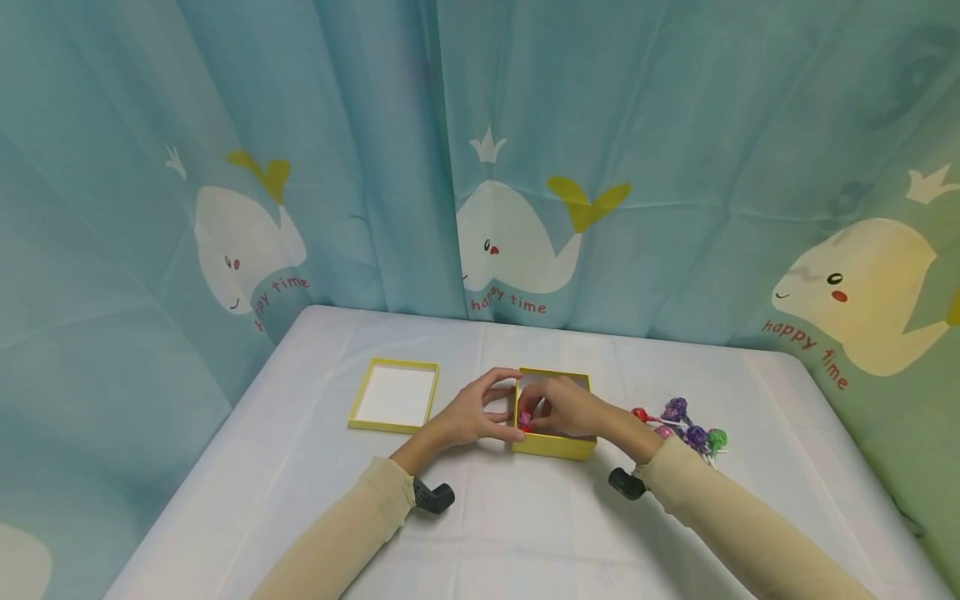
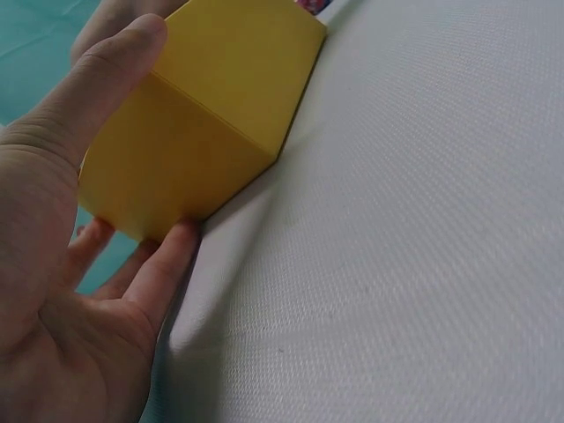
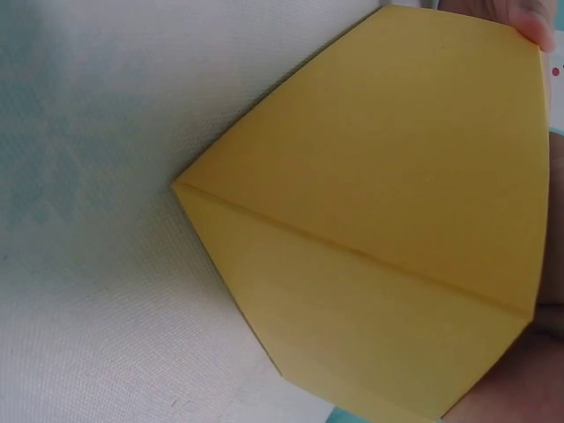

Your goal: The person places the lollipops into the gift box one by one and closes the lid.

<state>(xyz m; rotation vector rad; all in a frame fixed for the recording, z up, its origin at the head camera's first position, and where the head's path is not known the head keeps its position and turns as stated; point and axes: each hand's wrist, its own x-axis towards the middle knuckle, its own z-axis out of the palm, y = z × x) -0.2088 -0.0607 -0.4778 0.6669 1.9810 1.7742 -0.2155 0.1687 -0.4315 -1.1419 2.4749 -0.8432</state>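
1. Two hands meet at the yellow box [image 1: 555, 447]: the left hand [image 1: 472, 412] holds its left side, thumb and fingers spread wide.
2. The right hand [image 1: 567, 404] dips inside, wrist bent downward, fingers curled, pinching a pink-and-red candy [image 1: 525, 419] at its fingertips.
3. A shallow yellow-edged lid [image 1: 396, 397] lies left of the left hand; lollipops [image 1: 697, 437] lie right of the right wrist.

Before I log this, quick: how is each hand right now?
Left hand: open, touching the box.
Right hand: in the box, at candy; holding or not can't be told.
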